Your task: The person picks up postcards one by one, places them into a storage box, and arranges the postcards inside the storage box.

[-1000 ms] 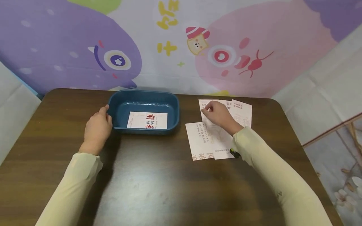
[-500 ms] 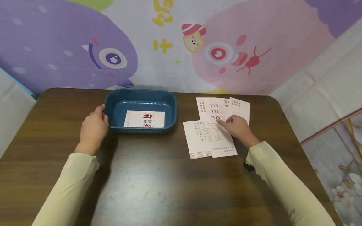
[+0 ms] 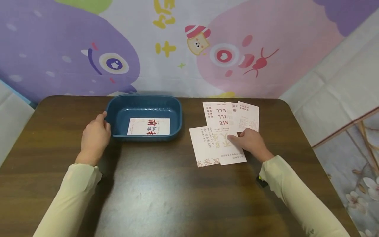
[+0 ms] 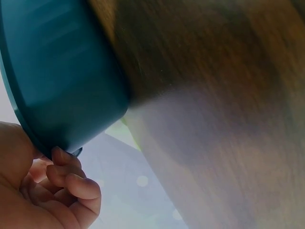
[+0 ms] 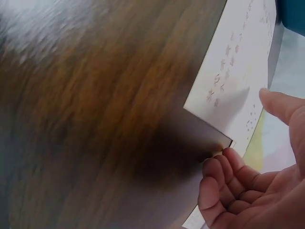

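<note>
My left hand [image 3: 96, 138] grips the left end of a dark blue rectangular tray [image 3: 116, 115]; its fingers [image 4: 83, 187] curl at the rim in the left wrist view, the thumb mostly hidden. A printed card [image 3: 149, 127] lies inside the tray. On the right, several overlapping printed cards are spread on the table. My right hand [image 3: 251, 141] is at the right edge of the near card [image 3: 232, 154]. Its thumb reaches over that card, while the fingers [image 5: 238, 164] bend at the edge, apart from the thumb in the right wrist view.
The dark wooden table [image 3: 160, 197] runs up to a cartoon-patterned wall cloth [image 3: 165, 75]. Farther cards [image 3: 219, 113] fan out behind the near ones. A pale panel [image 3: 331, 85] borders the right side.
My right hand has moved from the farther cards toward the near card's right edge, uncovering red lettering. The left hand keeps its hold on the tray. The head view shifts slightly.
</note>
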Motion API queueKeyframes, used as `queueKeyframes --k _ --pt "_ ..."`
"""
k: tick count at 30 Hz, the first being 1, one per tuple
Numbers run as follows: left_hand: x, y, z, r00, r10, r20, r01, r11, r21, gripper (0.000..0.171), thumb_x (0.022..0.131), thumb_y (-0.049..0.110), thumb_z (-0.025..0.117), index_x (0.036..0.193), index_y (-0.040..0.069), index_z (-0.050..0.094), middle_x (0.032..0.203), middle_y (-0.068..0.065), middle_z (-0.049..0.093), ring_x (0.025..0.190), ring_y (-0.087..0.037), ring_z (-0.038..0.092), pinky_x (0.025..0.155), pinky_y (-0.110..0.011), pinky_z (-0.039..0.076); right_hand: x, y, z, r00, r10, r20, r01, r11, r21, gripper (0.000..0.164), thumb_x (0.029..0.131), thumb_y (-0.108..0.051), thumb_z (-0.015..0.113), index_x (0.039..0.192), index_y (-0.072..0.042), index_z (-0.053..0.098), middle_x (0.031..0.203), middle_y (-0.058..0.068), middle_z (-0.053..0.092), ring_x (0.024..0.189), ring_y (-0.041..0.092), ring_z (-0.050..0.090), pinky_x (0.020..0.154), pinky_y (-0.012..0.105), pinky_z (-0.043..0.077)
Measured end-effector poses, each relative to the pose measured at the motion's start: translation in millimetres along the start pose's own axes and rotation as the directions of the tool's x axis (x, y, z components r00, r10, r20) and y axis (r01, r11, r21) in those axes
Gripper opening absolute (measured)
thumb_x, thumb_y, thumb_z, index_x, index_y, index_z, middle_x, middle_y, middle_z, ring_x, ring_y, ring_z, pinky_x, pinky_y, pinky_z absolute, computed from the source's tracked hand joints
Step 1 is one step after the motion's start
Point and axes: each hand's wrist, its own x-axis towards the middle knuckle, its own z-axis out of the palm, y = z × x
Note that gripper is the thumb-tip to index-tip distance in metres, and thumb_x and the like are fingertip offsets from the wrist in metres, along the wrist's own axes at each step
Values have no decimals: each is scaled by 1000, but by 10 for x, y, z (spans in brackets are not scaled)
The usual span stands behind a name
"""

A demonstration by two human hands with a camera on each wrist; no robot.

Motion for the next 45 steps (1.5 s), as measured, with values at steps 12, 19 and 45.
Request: queueKeyframes --k 12,19,45 --pt "-7 -6 7 1000 -8 0 8 1000 7 46 97 8 37 138 -13 42 112 -42 59 83 -46 53 81 -66 47 -21 -111 54 996 89 8 -89 995 -41 50 81 -46 65 49 -13 46 44 -5 37 45 14 34 44 29 32" --pt "-11 3 -2 1000 -16 2 16 1000 5 46 97 7 37 138 -13 42 114 -42 58 85 -47 53 82 -67 47 20 -91 46 995 92 30 -91 995 -50 48 81 -46 66 52 -11 49 49 -1 42 49 17 39 47 30 34" --pt "7 -4 2 1000 -23 13 23 1000 7 46 97 8 38 139 -13 41 110 -41 60 80 -44 52 79 -64 49 54 -124 24 975 221 -38 -199 931 304 45 96 -22 37 124 8 56 119 27 59 89 33 55 59 33 47"
